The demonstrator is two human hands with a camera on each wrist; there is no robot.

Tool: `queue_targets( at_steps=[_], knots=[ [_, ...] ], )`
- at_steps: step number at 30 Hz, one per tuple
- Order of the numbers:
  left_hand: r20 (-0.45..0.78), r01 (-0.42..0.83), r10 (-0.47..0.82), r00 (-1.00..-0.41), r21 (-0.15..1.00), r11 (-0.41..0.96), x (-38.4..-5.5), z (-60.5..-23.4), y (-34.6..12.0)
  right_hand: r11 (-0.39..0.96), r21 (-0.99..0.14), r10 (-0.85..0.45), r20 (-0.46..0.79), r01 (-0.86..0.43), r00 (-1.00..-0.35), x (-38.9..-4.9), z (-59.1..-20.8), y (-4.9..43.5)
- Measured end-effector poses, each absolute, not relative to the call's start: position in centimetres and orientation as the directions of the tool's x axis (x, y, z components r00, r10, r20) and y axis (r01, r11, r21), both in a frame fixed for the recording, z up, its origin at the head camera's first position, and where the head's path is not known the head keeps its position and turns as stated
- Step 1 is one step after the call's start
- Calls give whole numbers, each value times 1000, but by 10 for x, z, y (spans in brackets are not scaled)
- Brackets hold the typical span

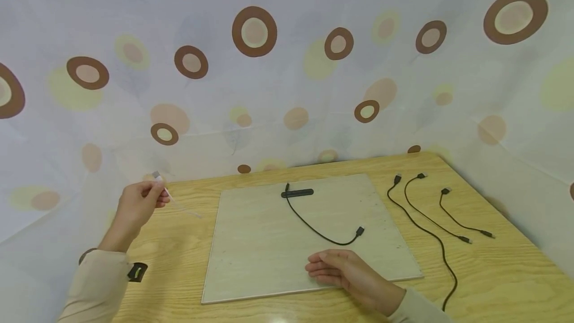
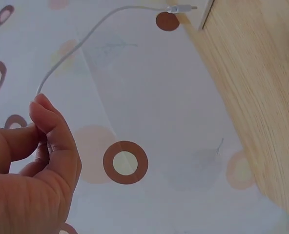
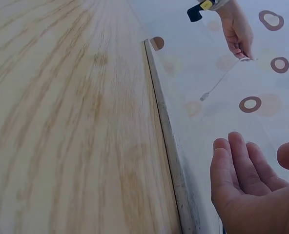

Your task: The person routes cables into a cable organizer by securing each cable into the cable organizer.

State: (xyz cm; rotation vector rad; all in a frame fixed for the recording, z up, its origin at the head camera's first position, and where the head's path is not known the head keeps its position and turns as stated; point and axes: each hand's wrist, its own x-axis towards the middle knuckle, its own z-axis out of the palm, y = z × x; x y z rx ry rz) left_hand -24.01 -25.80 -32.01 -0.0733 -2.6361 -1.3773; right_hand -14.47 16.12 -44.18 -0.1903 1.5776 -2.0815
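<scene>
My left hand is raised over the left side of the table and pinches a short white USB cable near its USB plug. In the left wrist view, the white cable arcs from the fingertips to a small plug at its far end. My right hand hovers by the front edge of a pale board, fingers loosely extended, holding nothing. On the board lies a black cable with a USB plug, its other end by a flat black strip.
Three more black cables lie on the wooden table at the right: a long cable, a thinner cable and a shorter cable. A patterned curtain stands behind and along both sides.
</scene>
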Motion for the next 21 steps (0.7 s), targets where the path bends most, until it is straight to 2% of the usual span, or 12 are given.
queue_targets(
  at_steps=[11, 21],
  knots=[
    [134, 138, 40, -990, 888, 438, -235, -330, -226, -199, -929, -485, -184, 313, -855, -143, -442, 159],
    [140, 162, 99, -985, 952, 259, -229, -333, -197, -206, -926, -475, -188, 316, -860, -144, -444, 156]
  ],
)
